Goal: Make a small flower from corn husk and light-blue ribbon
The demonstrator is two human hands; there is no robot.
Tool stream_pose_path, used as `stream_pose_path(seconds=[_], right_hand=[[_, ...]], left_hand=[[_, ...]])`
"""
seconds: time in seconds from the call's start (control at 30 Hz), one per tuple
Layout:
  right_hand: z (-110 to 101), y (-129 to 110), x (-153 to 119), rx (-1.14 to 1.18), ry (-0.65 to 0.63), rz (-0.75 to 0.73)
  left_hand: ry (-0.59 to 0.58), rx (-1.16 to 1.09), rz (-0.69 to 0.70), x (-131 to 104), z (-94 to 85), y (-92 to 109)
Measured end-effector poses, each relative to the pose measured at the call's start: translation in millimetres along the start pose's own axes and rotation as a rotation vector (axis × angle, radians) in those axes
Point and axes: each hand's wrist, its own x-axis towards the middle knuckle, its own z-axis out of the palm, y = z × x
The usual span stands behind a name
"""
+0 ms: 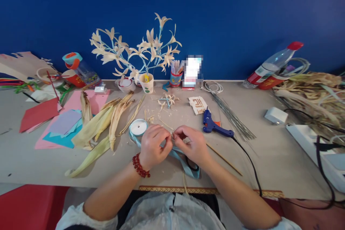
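My left hand [155, 144], with a red bead bracelet [139, 165] on its wrist, pinches its fingertips together above the desk. Close against it, my right hand [192, 145] is pinched too. Something small and pale shows between the two sets of fingertips, too little of it to name. Below both hands runs a light blue ribbon [185, 165], and its white spool [138, 127] lies just left of my left hand. A wooden stick [225, 160] rests to the right of my right hand. Straw-coloured scraps [151, 116] are scattered beyond my fingers.
Corn husks [105, 120] and coloured paper [61, 125] lie left. Behind stand husk flowers in a paper cup [147, 85] and a lit phone [192, 72]. To the right are a blue glue gun [215, 125] with a trailing cable, wires [234, 116] and a power strip [318, 154].
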Motion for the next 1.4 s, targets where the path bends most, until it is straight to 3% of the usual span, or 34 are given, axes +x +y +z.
stream_pose_path(seconds=[0.2, 0.43, 0.73, 0.97, 1.17, 1.4], right_hand=[[-11.6, 7.2, 4.8, -0.045, 0.140, 0.022], [0.0, -4.7, 2.1, -0.006, -0.015, -0.036], [-11.2, 7.6, 6.6, -0.174, 0.160, -0.023], [-2.9, -2.1, 3.6, -0.099, -0.019, -0.062], [-16.6, 7.0, 8.4, -0.141, 0.159, 0.010], [-3.6, -0.6, 4.6, -0.028, -0.084, 0.015]], left_hand=[[0.052, -0.024, -0.043, -0.6, -1.4, -2.6], [0.003, -0.018, -0.031, 0.7, -1.2, -0.1], [0.032, -0.051, -0.060, 0.1, -0.9, -1.7], [0.003, -0.049, -0.072, -0.9, -0.3, -0.4], [0.051, -0.104, -0.092, -1.4, -0.8, -2.0], [0.022, -0.109, -0.087, -1.5, 0.3, 0.3]])
